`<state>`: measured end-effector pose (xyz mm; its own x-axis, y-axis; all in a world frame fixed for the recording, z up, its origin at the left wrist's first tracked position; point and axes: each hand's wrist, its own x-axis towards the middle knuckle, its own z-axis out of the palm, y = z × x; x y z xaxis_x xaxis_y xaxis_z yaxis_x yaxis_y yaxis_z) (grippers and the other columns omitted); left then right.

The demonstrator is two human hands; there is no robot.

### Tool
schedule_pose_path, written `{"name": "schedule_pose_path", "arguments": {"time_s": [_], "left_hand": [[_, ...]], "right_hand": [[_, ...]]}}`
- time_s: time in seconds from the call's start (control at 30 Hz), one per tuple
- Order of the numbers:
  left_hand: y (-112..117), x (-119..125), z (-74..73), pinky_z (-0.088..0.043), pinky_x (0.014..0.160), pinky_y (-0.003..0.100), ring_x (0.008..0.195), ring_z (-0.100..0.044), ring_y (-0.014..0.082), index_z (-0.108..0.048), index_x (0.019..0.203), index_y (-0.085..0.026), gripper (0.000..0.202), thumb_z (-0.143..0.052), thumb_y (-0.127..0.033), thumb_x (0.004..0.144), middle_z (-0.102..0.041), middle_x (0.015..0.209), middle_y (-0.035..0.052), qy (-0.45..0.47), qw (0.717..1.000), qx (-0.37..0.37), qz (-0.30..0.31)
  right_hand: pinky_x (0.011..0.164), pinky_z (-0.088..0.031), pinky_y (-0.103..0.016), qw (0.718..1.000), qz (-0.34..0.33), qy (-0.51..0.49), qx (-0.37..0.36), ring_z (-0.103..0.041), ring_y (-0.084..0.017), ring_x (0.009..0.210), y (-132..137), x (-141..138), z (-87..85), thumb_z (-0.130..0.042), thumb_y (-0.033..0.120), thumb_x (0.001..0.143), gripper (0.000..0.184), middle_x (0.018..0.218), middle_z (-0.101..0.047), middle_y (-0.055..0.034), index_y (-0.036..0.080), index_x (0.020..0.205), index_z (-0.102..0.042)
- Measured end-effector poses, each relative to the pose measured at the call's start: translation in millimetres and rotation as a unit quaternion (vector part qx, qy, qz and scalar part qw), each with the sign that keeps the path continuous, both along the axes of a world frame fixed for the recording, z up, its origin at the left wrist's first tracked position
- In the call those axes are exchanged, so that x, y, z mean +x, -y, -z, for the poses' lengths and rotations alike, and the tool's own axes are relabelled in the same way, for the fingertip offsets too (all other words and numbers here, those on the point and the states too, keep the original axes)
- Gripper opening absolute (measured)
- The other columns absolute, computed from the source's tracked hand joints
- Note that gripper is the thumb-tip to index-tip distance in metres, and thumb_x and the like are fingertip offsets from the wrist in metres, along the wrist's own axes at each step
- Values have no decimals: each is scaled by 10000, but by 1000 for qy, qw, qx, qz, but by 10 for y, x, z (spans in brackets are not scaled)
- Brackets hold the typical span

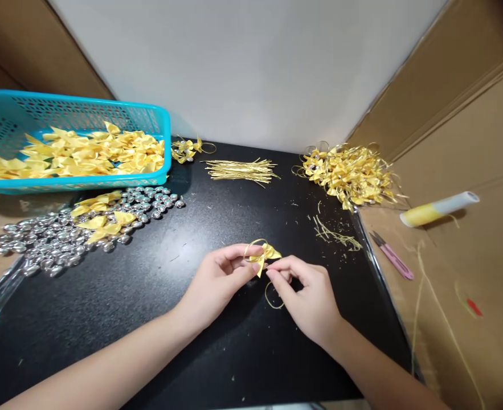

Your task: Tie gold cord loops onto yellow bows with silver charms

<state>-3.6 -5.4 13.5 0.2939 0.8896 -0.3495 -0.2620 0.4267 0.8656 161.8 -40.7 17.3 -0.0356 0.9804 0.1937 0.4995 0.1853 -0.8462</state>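
Desk [200,370]: black, speckled top; carries most items below.

Basket [167,125]: teal perforated plastic, rectangular, far L; heaped w/ yellow satin-look ribbon bows [93,151]. Pale mark [24,204] under its front L side, too small to read.

Spread of shiny silver round beads [63,245]: in front of basket, approx. one layer; a few loose yellow bows [123,218] on top.

Heap of yellow bows w/ gold-coloured cord loops [354,171]: far R corner of desk.

L hand [219,279]: grip narrow, thumb & fingers closed on yellow ribbon bow [270,252] w/ gold ring-shaped loop [256,240] standing at its L side. Bow held above desk, front ctr., betw. both hands.

R hand [309,299]: grip narrow, thumb & forefinger tips pinched tog. just beside bow, on upper end of thin gold-coloured cord [270,303]; rest of cord hangs below in a curve.

Tube [439,209]: white & yellow, cylindrical, lying on brown surface [482,256] R of desk.

Bundle of straight gold-coloured cord lengths [240,170]: far ctr., laid roughly parallel.

Snips [394,259]: pink handle, dark blades; beside desk's R edge.

Gold-coloured offcuts [336,234]: scattered, R side of desk.

Sm. cluster of yellow bows w/ loops [185,151]: just R of basket.

Sm. red scrap [474,308]: R, on brown surface; blurred.
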Motion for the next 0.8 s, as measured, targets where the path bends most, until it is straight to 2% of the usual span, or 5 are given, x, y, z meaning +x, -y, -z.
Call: {"name": "schedule_pose_path", "arguments": {"time_s": [0.2, 0.43, 0.8], "left_hand": [[26, 7, -61, -576, 772, 239, 856, -726, 176, -780, 849, -176, 170, -803, -247, 697, -795, 915, 42, -41, 999, 11, 2], [21, 15, -72, -557, 744, 169, 783, -719, 124, -796, 846, -203, 124, -782, -240, 728, -799, 848, 8, -40, 999, 14, 9], [28, 13, -30, -557, 747, 169, 786, -724, 132, -802, 841, -211, 101, -760, -243, 755, -801, 847, 14, -63, 997, 43, 15]], "right_hand": [[495, -401, -174, 1000, 0, 10, 21, -456, -60, 455, 12, -2, 6, -569, 135, 843, 150, 518, -469, 62, 165, 706, -623], [498, -400, -165, 1000, 1, 10, 28, -457, -55, 455, 19, 4, 8, -565, 107, 829, 149, 524, -461, 63, 161, 696, -606], [504, -396, -176, 1000, -2, 13, 15, -457, -62, 467, 24, -6, 23, -565, 124, 826, 167, 527, -488, 47, 160, 670, -612]]}}
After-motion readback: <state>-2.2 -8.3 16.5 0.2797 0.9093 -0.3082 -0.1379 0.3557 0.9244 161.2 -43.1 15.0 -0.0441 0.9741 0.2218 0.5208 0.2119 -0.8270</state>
